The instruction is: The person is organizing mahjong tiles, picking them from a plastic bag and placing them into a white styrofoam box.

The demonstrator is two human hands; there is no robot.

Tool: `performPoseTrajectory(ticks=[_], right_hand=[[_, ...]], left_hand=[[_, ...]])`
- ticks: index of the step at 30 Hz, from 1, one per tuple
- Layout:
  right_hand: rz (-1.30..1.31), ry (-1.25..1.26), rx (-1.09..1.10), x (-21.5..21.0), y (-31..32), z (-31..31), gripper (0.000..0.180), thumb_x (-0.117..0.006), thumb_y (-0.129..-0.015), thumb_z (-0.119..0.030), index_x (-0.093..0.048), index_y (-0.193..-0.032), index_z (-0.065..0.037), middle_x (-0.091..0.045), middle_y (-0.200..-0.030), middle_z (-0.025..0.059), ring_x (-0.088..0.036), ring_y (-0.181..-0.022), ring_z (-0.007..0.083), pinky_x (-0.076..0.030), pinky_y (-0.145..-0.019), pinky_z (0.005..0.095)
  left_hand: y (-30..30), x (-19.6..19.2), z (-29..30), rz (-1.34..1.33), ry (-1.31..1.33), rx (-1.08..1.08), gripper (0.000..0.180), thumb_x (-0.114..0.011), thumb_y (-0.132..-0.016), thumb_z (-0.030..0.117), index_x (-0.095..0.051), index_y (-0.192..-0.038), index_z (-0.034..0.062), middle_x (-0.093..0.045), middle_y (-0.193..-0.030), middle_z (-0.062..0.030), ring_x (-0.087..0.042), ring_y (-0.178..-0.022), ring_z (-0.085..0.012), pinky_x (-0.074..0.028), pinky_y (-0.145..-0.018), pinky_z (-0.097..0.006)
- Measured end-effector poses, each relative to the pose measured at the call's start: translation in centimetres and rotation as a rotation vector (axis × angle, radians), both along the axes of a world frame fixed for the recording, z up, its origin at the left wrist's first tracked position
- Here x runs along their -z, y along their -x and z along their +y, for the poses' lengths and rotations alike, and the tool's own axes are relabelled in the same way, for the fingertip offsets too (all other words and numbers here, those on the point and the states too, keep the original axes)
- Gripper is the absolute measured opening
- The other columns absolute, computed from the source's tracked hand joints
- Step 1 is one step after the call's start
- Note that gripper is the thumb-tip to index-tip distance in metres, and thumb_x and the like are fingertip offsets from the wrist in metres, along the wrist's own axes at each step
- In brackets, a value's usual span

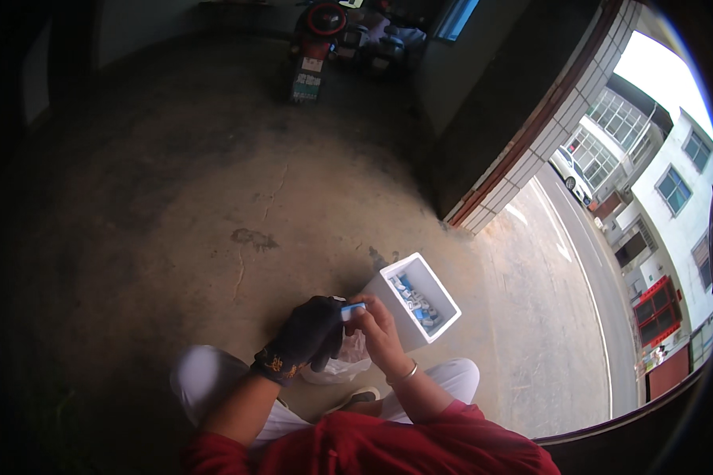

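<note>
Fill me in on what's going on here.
A person is handling a small blue-and-white item in front of them. The right hand, bare, has its fingers on one end; the other end meets the left hand, in a dark glove, whose exact grip is hidden. Just to the right, an open white box on the floor holds a number of blue and white pieces. A clear plastic bag lies below the hands.

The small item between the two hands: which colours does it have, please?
Blue and white; the small item shows best in the head view.
</note>
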State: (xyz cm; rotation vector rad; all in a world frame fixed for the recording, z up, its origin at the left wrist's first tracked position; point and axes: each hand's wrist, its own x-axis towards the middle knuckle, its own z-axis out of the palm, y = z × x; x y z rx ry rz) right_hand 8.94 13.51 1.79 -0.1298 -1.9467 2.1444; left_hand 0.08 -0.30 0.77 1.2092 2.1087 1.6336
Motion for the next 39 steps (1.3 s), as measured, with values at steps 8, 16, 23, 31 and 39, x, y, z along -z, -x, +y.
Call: performPoseTrajectory(ticks=[8, 16, 23, 31, 39], right_hand=[[-0.014, 0.318, -0.088, 0.7, 0.0, 1.0, 0.021, -0.045, -0.102, -0.022, -0.054, -0.114, -0.007, -0.054, -0.077, 0.0009, -0.05, -0.071, 0.0089, -0.039, -0.067, 0.0224], [0.015, -0.181, 0.023, 0.9, 0.3, 0.4, 0.024, -0.048, -0.101, -0.026, -0.054, -0.112, -0.006, -0.056, -0.078, 0.0032, -0.052, -0.068, 0.0117, -0.042, -0.063, 0.0247], [-0.045, 0.438, -0.092, 1.8, 0.1, 1.0, 0.025, -0.049, -0.101, -0.025, -0.053, -0.112, -0.003, -0.055, -0.077, 0.0016, -0.052, -0.071, 0.0087, -0.044, -0.069, 0.0239], [-0.019, 0.052, 0.012, 1.8, 0.2, 0.0, 0.023, -0.046, -0.102, -0.025, -0.053, -0.114, -0.006, -0.054, -0.079, 0.0021, -0.051, -0.067, 0.0102, -0.044, -0.063, 0.0244], [-0.022, 0.355, -0.064, 2.3, 0.0, 0.5, 0.024, -0.047, -0.101, -0.027, -0.052, -0.114, -0.007, -0.056, -0.084, 0.0029, -0.053, -0.07, 0.0134, -0.044, -0.067, 0.0265]], left_hand=[[-0.2, -2.3, -0.6, -0.013, 0.164, 0.132, 0.02, -0.059, -0.086, 0.027, -0.064, -0.078, 0.0091, -0.062, -0.062, -0.0105, -0.059, -0.048, -0.023, -0.048, -0.051, -0.037], [0.2, -0.5, -0.4, 0.213, 0.156, 0.012, 0.009, -0.059, -0.075, 0.006, -0.062, -0.083, 0.0094, -0.062, -0.068, -0.0087, -0.064, -0.068, -0.0281, -0.049, -0.058, -0.039], [0.2, -3.0, -0.5, -0.17, 0.279, 0.16, 0.029, -0.055, -0.092, 0.029, -0.063, -0.074, 0.0065, -0.063, -0.057, -0.0083, -0.063, -0.05, -0.0168, -0.047, -0.049, -0.029], [0.3, -0.7, -0.1, 0.366, 0.066, -0.062, 0.02, -0.057, -0.088, 0.022, -0.063, -0.079, 0.0056, -0.062, -0.056, -0.008, -0.064, -0.052, -0.0213, -0.05, -0.052, -0.033], [0.4, -1.5, -0.1, 0.109, 0.243, 0.13, 0.009, -0.064, -0.078, 0.014, -0.062, -0.077, 0.0058, -0.064, -0.066, -0.0084, -0.065, -0.058, -0.0215, -0.051, -0.058, -0.034]])
